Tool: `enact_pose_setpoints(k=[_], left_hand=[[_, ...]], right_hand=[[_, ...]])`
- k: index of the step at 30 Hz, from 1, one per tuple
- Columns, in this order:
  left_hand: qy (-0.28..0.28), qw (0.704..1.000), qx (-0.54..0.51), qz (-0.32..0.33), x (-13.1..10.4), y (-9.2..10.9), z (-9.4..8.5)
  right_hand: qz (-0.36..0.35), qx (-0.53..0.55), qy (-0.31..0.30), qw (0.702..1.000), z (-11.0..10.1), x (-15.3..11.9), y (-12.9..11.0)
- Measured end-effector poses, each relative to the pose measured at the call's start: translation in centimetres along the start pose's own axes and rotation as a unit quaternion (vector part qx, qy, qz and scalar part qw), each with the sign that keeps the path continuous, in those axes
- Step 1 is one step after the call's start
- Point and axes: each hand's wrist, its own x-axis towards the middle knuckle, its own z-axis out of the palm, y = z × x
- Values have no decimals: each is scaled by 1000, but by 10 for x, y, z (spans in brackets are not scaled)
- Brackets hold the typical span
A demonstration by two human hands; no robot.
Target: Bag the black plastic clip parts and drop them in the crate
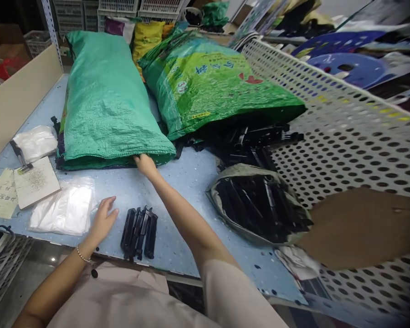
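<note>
Right hand at the mouth of the teal sack, fingertips tucked inside the opening; cannot tell whether they pinch anything. The sack lies flat on the blue table, mouth toward the person. Left hand free, thumb and fingers parted, nothing between them; sits between a stack of clear plastic bags and a small row of black pieces. These pieces lie side by side near the table's front edge, roughly lengthwise to the person.

To the right of the teal sack: a printed green sack, a heap of loose black parts at its open end. Nearer, a grey-green bag, open, full of dark parts. Far left, a square tile, speckled brown, overlapping a handwritten note.
</note>
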Motion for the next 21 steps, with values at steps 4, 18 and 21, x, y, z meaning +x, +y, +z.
enact_pose_setpoints(k=[4, 18, 21], left_hand=[[-9, 974, -205, -91, 24, 23, -7], [-72, 936, -318, -133, 1, 93, -17], [-84, 925, -330, -167, -6, 99, -13]], right_hand=[[92, 322, -65, 940, 19, -106, 8], [-151, 82, 42, 984, -17, -145, -52], [-247, -5, 73, 966, -14, -127, -66]])
